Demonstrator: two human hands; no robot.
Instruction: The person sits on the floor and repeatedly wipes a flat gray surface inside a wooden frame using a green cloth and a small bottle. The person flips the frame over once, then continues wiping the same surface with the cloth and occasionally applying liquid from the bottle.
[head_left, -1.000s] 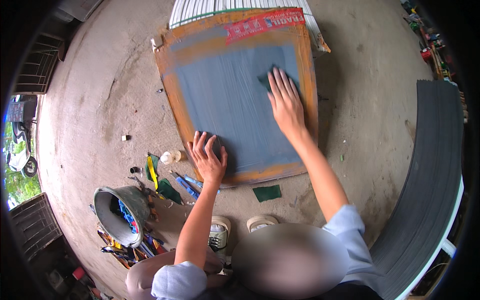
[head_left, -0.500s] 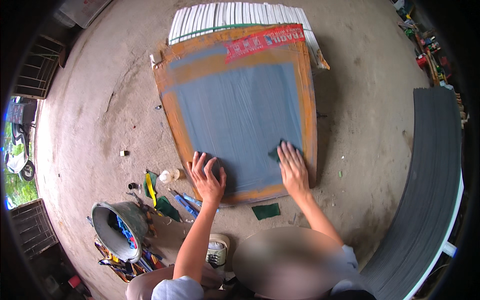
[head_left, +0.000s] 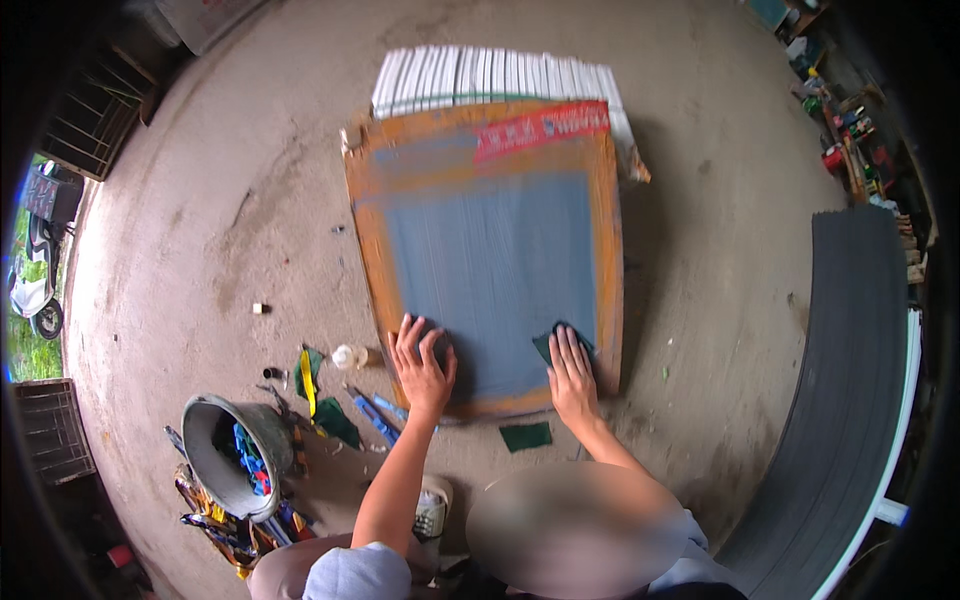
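the left hand (head_left: 424, 382) lies with fingers apart on the blue board (head_left: 490, 255), probably for steadying it. the right hand (head_left: 573, 385), fingers together, flatly covers a green sheet (head_left: 543, 346), perhaps for even pressure.

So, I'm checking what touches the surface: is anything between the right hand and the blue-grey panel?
Yes, a dark green piece lies under the right hand, between it and the blue-grey panel. Nothing else visible stands in between.
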